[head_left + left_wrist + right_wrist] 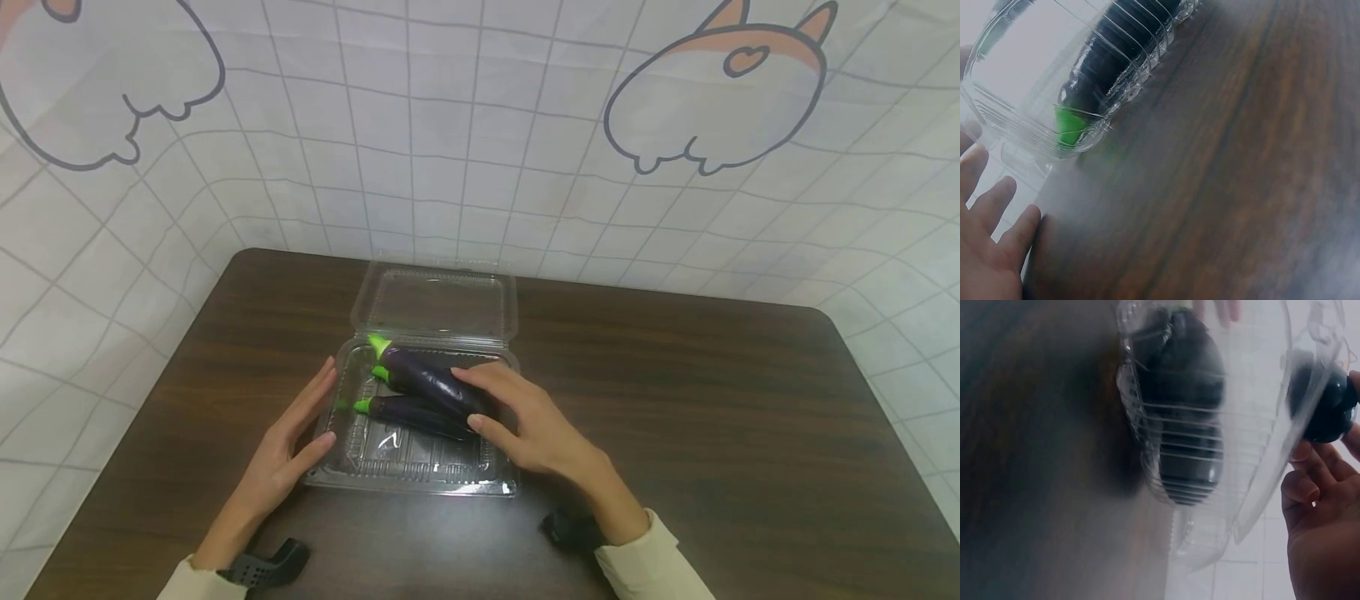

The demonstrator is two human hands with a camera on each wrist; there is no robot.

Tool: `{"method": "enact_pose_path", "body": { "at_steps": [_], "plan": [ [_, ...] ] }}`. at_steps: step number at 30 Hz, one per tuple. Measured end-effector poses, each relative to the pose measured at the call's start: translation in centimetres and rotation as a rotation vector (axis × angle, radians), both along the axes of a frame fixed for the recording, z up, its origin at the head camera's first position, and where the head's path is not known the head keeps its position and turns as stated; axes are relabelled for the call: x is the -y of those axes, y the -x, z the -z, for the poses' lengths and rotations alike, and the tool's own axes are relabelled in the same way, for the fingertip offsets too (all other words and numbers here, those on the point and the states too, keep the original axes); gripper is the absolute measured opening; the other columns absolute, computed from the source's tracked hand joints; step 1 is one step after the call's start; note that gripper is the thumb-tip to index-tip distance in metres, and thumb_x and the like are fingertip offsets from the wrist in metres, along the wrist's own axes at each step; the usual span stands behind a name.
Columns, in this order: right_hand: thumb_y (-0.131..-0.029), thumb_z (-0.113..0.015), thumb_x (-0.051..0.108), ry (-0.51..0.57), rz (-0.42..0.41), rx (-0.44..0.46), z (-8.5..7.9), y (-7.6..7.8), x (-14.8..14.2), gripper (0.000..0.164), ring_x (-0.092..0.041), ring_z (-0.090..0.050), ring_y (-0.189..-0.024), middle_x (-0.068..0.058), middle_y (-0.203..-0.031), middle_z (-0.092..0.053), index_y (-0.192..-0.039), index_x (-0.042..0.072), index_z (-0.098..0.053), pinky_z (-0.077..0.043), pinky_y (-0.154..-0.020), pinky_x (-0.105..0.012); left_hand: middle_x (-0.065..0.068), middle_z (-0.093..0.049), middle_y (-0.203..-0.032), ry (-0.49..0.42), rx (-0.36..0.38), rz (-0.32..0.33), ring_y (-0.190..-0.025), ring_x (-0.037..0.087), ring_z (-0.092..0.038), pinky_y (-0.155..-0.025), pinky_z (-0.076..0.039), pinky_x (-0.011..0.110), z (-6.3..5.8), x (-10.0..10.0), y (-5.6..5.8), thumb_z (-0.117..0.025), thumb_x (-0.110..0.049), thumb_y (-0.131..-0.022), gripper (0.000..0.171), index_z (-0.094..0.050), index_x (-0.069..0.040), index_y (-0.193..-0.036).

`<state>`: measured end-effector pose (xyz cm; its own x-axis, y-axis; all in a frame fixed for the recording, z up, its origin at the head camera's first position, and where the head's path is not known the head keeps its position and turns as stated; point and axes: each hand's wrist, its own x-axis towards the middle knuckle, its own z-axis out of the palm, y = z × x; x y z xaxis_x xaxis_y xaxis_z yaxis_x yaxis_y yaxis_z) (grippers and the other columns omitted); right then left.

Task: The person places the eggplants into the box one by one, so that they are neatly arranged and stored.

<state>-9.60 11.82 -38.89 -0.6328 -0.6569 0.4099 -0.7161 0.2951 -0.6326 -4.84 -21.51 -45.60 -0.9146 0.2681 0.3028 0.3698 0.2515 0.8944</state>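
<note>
A hinged clear plastic container (412, 488) lies on the table with its lid (442, 307) folded back. Thumb and fingers of my right hand (536, 425) grip the blunt end of a dark purple eggplant (429, 382), which slants across the container, green stem end toward the far left. Beneath it, a second eggplant (412, 415) lies in the base; a third, partly covered, shows its green cap (381, 373). In the right wrist view the held eggplant (1325, 409) is above the rim. My left hand (281, 458) rests at the container's left edge, fingers extended.
The dark wood-grain table (712, 400) extends on both sides of the container. Behind it hangs a white grid-patterned cloth (442, 150) with cartoon animal drawings. Black straps (270, 567) are worn on both wrists.
</note>
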Motion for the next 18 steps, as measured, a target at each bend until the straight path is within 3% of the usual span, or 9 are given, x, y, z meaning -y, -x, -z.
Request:
{"method": "enact_pose_path", "body": {
  "at_steps": [8, 18],
  "plan": [
    [-0.093, -0.058, 0.02, -0.046, -0.081, -0.014, 0.7, -0.5, 0.6, 0.049, -0.015, -0.053, -0.112, -0.005, -0.13, -0.053, -0.14, 0.01, -0.048, -0.049, -0.088, -0.032, 0.004, -0.016, -0.159, -0.015, -0.01, 0.005, -0.143, 0.023, -0.019, -0.109, -0.024, 0.019, 0.0, -0.1, 0.0, -0.055, 0.015, -0.084, 0.075, -0.027, -0.006, -0.151],
    [-0.092, -0.061, 0.022, -0.094, -0.136, -0.027, 1.0, -0.7, 1.2, 0.045, -0.013, -0.055, -0.112, -0.003, -0.127, -0.057, -0.136, 0.01, -0.054, -0.048, -0.091, -0.028, 0.007, -0.017, -0.158, -0.034, -0.034, 0.023, -0.143, 0.025, -0.019, -0.11, -0.025, 0.02, -0.2, 0.0, -0.1, -0.055, 0.016, -0.083, 0.075, -0.028, -0.004, -0.15]
  ]
}}
